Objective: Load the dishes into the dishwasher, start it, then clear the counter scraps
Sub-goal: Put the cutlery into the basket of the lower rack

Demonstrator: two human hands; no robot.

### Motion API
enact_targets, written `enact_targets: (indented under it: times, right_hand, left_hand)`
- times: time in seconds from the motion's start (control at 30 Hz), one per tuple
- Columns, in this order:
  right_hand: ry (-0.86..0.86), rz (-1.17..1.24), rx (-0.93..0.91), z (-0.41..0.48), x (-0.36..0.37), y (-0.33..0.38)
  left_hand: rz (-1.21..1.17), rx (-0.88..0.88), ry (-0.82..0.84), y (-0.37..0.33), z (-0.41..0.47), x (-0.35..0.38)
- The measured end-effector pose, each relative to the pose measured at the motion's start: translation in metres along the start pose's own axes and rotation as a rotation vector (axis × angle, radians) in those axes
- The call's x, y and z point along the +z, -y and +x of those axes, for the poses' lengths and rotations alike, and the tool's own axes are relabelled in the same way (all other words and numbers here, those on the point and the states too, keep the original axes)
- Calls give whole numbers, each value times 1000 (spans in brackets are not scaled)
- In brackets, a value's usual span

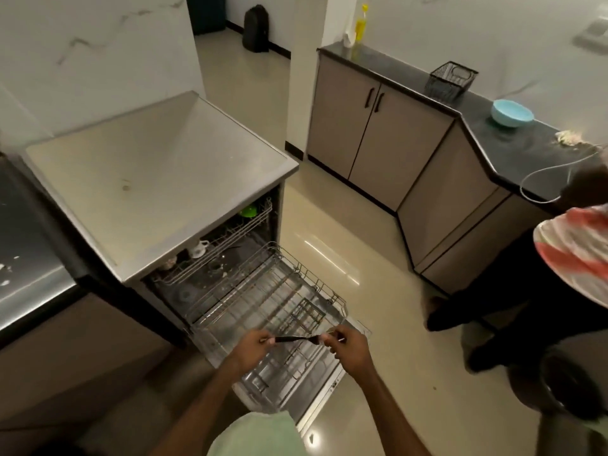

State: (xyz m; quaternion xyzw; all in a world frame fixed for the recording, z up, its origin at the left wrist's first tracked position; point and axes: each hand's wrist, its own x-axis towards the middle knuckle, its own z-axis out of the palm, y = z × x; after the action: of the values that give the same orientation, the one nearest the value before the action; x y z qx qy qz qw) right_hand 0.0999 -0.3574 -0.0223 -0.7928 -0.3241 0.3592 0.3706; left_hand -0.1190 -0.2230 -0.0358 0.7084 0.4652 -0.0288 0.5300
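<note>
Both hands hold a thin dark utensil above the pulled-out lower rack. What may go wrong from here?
1. The utensil is pinched only at its ends by the left hand and right hand; with this light grip it may slip through the lower rack wires.
2. The open door lies low over the floor near a second person, who might trip on it.

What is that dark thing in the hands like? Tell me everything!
The utensil is thin, dark and long, lying about level. The left hand pinches one end, the right hand the other. It hangs over the pulled-out lower rack, and only fingers seem to touch it. Fork or spoon is too blurred to tell.
</note>
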Motion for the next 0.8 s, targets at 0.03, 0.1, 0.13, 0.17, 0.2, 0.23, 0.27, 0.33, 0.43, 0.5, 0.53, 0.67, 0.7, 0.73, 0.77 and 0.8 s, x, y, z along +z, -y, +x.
enact_targets:
  times: [0.03,0.1,0.13,0.17,0.2,0.23,0.27,0.33,0.43,0.5,0.53,0.67,0.7,0.73,0.77,0.8]
  right_hand:
    - [-13,23,14,5,-10,-3]
    - [-15,83,75,18,-26,-11]
    - [-12,123,113,25,-31,-17]
    - [-4,165,154,31,-33,-21]
    - [14,205,200,39,-36,-25]
    - [30,240,244,48,-36,-27]
    - [55,265,276,58,-35,-30]
    - [101,282,315,78,-31,-35]
    - [191,282,304,117,-26,-39]
    - [243,339,281,140,-25,-40]
    - [286,345,267,153,-27,-43]
    - [473,292,243,190,-41,-67]
    - [545,252,212,199,-46,-71]
    - [609,196,166,208,-51,-75]
    - [665,120,104,218,-56,-81]
    - [700,52,40,228,-61,-88]
  left_hand:
    - [-71,-24,44,-7,7,9]
    - [-166,-76,119,-18,18,22]
    - [-198,-97,118,-21,21,28]
    - [-227,-117,98,-22,23,34]
    - [-261,-138,64,-22,27,40]
    - [-299,-159,26,-21,30,43]
    - [-340,-185,-15,-19,34,48]
    - [-398,-229,-96,-17,40,57]
    - [-408,-245,-292,-14,61,78]
    - [-385,-226,-407,-11,73,89]
    - [-373,-233,-458,-12,77,98]
    - [-365,-309,-640,-29,78,131]
    - [-375,-350,-666,-35,80,139]
    - [-374,-384,-686,-38,83,147]
    - [-358,-411,-702,-39,89,156]
    - [-346,-428,-720,-40,94,165]
